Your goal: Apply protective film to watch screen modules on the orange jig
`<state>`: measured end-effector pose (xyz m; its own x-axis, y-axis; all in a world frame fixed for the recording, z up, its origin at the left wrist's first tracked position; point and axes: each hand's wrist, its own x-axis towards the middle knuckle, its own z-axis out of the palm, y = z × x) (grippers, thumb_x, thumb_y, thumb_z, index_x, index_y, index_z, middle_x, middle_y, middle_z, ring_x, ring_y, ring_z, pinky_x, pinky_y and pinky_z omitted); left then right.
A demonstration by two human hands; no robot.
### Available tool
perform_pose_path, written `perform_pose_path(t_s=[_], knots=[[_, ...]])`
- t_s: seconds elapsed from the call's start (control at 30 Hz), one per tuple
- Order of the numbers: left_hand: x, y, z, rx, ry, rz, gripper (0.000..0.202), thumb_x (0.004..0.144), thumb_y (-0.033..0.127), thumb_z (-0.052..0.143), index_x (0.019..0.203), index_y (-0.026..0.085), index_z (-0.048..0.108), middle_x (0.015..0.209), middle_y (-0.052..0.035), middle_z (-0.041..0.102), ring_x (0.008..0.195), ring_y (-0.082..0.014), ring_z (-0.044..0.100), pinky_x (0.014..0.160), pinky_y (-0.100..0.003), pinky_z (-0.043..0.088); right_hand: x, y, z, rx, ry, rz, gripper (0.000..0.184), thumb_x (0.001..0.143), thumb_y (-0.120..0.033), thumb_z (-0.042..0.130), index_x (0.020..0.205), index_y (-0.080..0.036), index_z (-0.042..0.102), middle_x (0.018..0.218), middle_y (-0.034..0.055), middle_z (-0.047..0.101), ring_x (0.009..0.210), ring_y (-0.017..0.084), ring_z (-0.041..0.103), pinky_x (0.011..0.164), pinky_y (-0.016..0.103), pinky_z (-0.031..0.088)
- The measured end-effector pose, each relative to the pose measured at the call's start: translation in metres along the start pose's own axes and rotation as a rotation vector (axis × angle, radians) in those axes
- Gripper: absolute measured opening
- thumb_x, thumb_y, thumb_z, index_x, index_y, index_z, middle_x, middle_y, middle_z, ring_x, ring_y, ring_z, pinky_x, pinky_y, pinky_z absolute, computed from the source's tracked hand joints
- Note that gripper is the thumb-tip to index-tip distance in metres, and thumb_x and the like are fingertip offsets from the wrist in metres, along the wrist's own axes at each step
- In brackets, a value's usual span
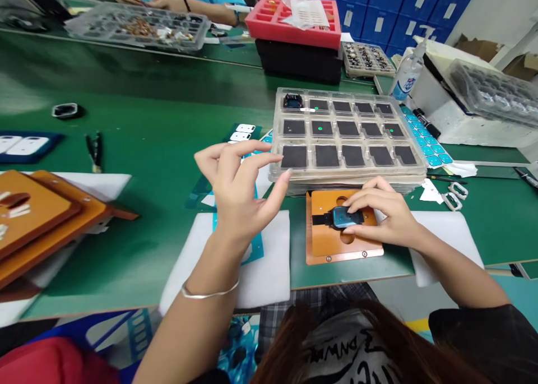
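My right hand pinches a small blue-faced device that rests on an orange fixture plate near the table's front edge. My left hand hovers open above a white foam pad, fingers spread, holding nothing. Its fingertips are close to the left edge of a clear compartment tray. That tray holds several dark square parts and one device in its far left cell. A teal sticker sheet lies under my left hand.
Orange fixture plates are stacked at the left. Black tweezers lie on the green table. A red tray on a black box, a sanitizer bottle and a teal sticker strip sit behind. Another person's hands work at the far edge.
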<state>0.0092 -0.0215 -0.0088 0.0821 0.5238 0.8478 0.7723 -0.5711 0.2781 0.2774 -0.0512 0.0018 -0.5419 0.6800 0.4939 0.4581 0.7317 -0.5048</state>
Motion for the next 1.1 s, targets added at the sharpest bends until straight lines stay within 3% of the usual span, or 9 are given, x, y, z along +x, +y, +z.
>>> perform_pose_path(t_s=[0.33,0.7,0.8,0.87,0.97,1.03,1.1], knots=[[0.0,0.001,-0.001,-0.012,-0.01,-0.068,0.029,0.082,0.038,0.069,0.109,0.033,0.06,0.117,-0.005,0.067,0.111,-0.0326,0.06,0.097,-0.061,0.042,0.0,-0.007,-0.001,-0.003,-0.102,0.08,0.022,0.082,-0.035,0.074,0.1,-0.028,0.063,0.101,0.0019,0.075,0.095,0.027,0.057,0.084,0.045,0.048],[0.0,0.0,0.0,0.034,0.007,-0.015,0.033,0.085,0.036,0.066,0.116,0.034,0.055,0.117,-0.0057,0.067,0.11,-0.0312,0.063,0.092,-0.059,0.045,-0.003,-0.006,0.004,-0.033,-0.071,0.127,0.021,0.082,-0.038,0.072,0.1,-0.029,0.066,0.097,0.0021,0.075,0.095,0.028,0.055,0.082,0.045,0.05],[0.0,-0.002,0.001,0.043,0.035,-0.004,0.032,0.085,0.035,0.066,0.115,0.031,0.056,0.115,-0.0067,0.067,0.109,-0.0302,0.063,0.09,-0.057,0.046,-0.004,-0.008,0.0,-0.041,-0.078,0.113,0.031,0.082,-0.046,0.075,0.106,-0.028,0.068,0.101,0.0036,0.076,0.099,0.029,0.057,0.085,0.047,0.051],[0.001,-0.003,0.001,0.039,0.057,-0.003,0.032,0.084,0.034,0.067,0.113,0.028,0.057,0.114,-0.0069,0.067,0.107,-0.0299,0.063,0.089,-0.055,0.046,-0.004,-0.013,-0.006,-0.047,-0.054,0.05,0.047,0.081,-0.054,0.076,0.119,-0.029,0.066,0.108,0.005,0.075,0.108,0.031,0.059,0.092,0.05,0.051],[0.001,-0.004,0.001,0.009,0.089,-0.048,0.031,0.083,0.032,0.067,0.112,0.026,0.057,0.114,-0.0072,0.067,0.108,-0.03,0.061,0.089,-0.053,0.046,0.004,-0.023,-0.012,-0.111,-0.115,-0.106,0.078,0.08,-0.065,0.071,0.146,-0.029,0.05,0.138,0.0087,0.064,0.138,0.034,0.047,0.114,0.055,0.039],[0.001,-0.004,0.001,-0.016,0.115,-0.092,0.028,0.085,0.032,0.066,0.111,0.027,0.057,0.114,-0.0076,0.066,0.109,-0.0299,0.06,0.089,-0.051,0.047,0.016,-0.027,-0.01,-0.172,-0.277,-0.218,0.091,0.082,-0.07,0.065,0.156,-0.027,0.034,0.156,0.01,0.046,0.152,0.034,0.027,0.123,0.058,0.021],[0.001,-0.005,0.0,-0.041,0.155,-0.134,0.023,0.087,0.032,0.063,0.109,0.028,0.057,0.112,-0.0077,0.066,0.109,-0.0295,0.059,0.085,-0.048,0.048,0.03,-0.026,-0.002,-0.19,-0.457,-0.328,0.092,0.087,-0.068,0.06,0.16,-0.025,0.022,0.162,0.0103,0.034,0.156,0.032,0.014,0.126,0.058,0.007]])
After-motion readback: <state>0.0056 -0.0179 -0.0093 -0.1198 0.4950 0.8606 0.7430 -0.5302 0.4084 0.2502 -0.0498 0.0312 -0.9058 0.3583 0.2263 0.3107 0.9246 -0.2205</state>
